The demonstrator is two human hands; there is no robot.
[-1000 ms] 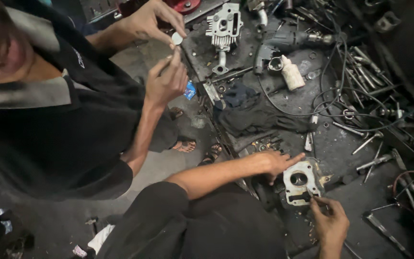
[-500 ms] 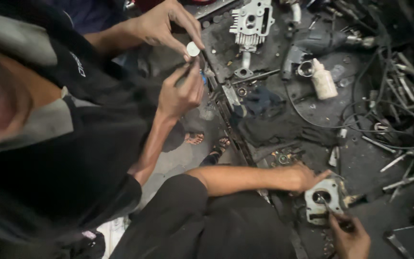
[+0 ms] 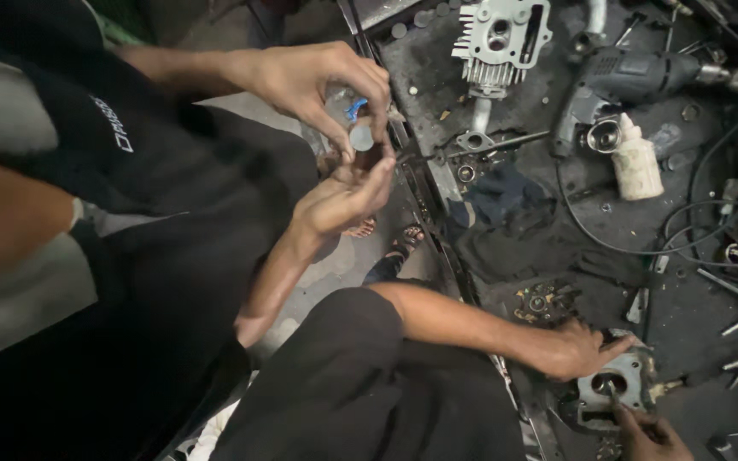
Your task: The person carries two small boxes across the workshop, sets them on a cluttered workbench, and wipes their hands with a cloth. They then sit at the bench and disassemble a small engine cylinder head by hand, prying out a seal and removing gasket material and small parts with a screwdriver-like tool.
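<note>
Left hand [image 3: 581, 350]: laid against the left edge of the grey metal casting [image 3: 627, 386], fingers spread and pressing flat rather than wrapped round it, thumb pointing out across its top. The forearm runs in from the middle of the view, over my dark-clothed knee.

Right hand [image 3: 653, 431]: at the bottom edge, partly cut off. Fingers closed narrow on a thin tool [image 3: 612, 397], its tip down in the casting near the round bore.

Casting: lies at the lower right of the dark, greasy counter [image 3: 557, 230], between my two hands, bore facing up.

Co-worker on the left, black shirt. Their upper hand [image 3: 318, 81] pinches a small round grey disc [image 3: 361, 137] at the fingertips; their lower hand [image 3: 343, 192] is cupped just under it, off the counter's edge.

Further up the counter: a finned engine head [image 3: 501, 38], an electric drill [image 3: 634, 77], a white squeeze bottle [image 3: 638, 162] just beside the drill, a dark cloth [image 3: 493, 196], and loose black cables [image 3: 702, 222] on the right.
</note>
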